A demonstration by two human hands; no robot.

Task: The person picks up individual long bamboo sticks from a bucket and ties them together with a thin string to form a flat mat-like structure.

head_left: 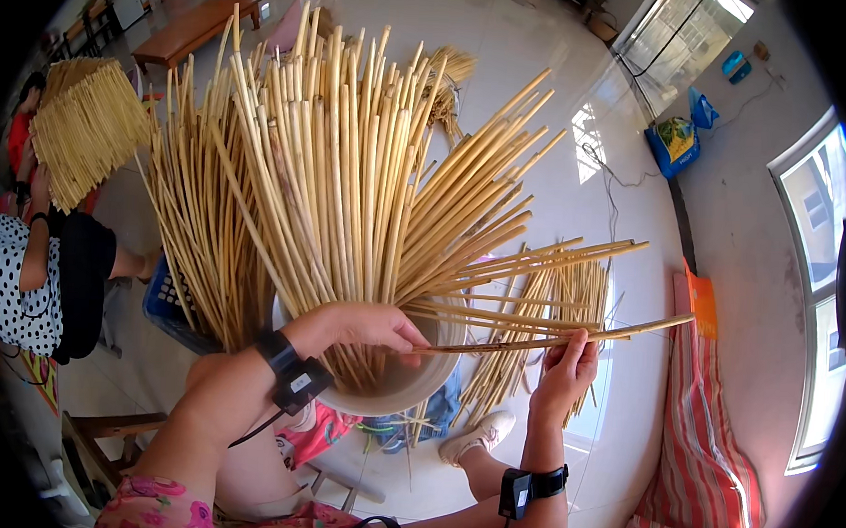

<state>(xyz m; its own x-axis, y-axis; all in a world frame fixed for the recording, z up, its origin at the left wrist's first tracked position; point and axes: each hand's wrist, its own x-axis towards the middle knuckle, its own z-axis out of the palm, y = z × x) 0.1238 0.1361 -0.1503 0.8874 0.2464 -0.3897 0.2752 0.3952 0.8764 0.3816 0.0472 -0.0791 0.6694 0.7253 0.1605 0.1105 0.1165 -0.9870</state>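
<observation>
In front of me a large pale tub (429, 389) holds a thick, fanned-out bunch of straw-coloured dried stalks (352, 167). Across the tub's right side I hold one long, slightly bent stalk (504, 345) nearly level, with dark marks along its left part. My left hand (378, 326) is over the tub and pinches the stalk's left end. Farther right, my right hand (565, 372) grips it between thumb and fingers, and its right end sticks out past the hand. Several loose stalks lean out of the tub just behind it.
Left of the tub, a blue crate (171, 300) holds more stalks. A loose stalk pile (544, 312) lies on the floor at right. Another person (26, 284) at far left handles a woven stalk mat (87, 127). Red striped cloth (697, 465) lies along the right wall.
</observation>
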